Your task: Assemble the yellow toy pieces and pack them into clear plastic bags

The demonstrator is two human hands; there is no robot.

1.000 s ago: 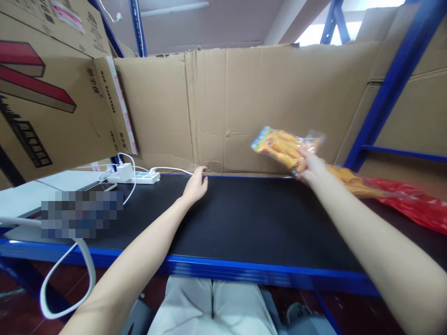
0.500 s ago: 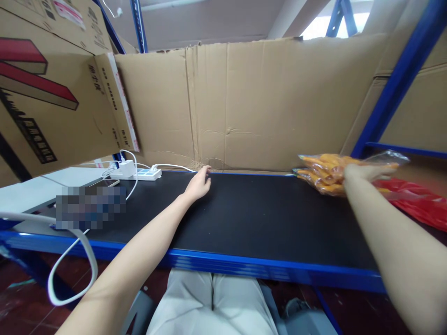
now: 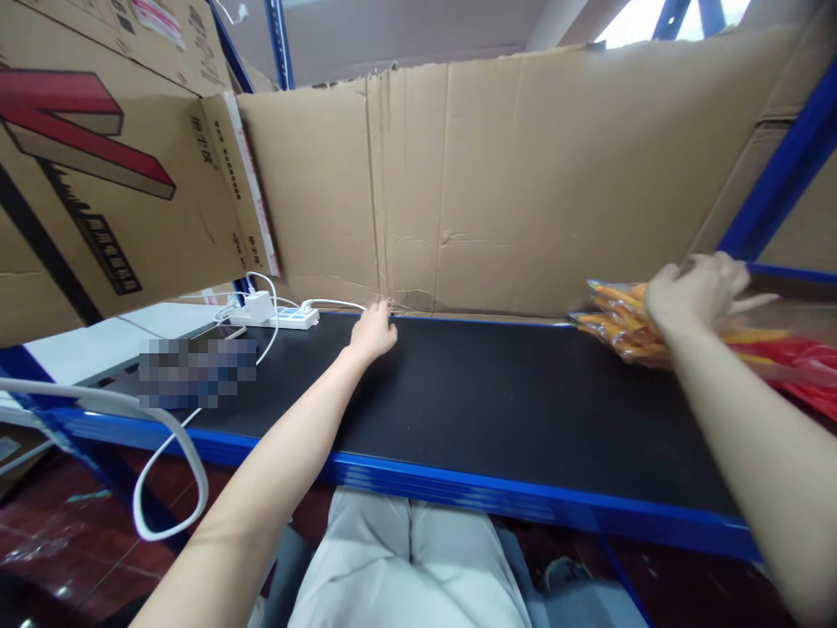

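Observation:
My left hand [image 3: 375,331] rests at the rear edge of the black tabletop [image 3: 471,401], close to the end of a white cable. Its fingers are loosely bent and hold nothing that I can see. Over on the right, my right hand [image 3: 697,292] is above a clear plastic bag of orange-yellow items [image 3: 621,323], whose kind I cannot make out. That hand's fingers are spread, slightly blurred, with one stretched to the right. Beside and partly under it lies red plastic packaging [image 3: 791,362].
A white power strip [image 3: 288,316] with plugs and cables sits at the back left, near a pixelated object [image 3: 196,373]. Cardboard sheets [image 3: 510,183] wall off the back; a large printed carton [image 3: 131,192] stands left. A blue rail [image 3: 523,501] edges the front.
The view has shifted a little to the right. My right hand has lifted slightly and spread its fingers over the bag. My left hand stays at the rear edge.

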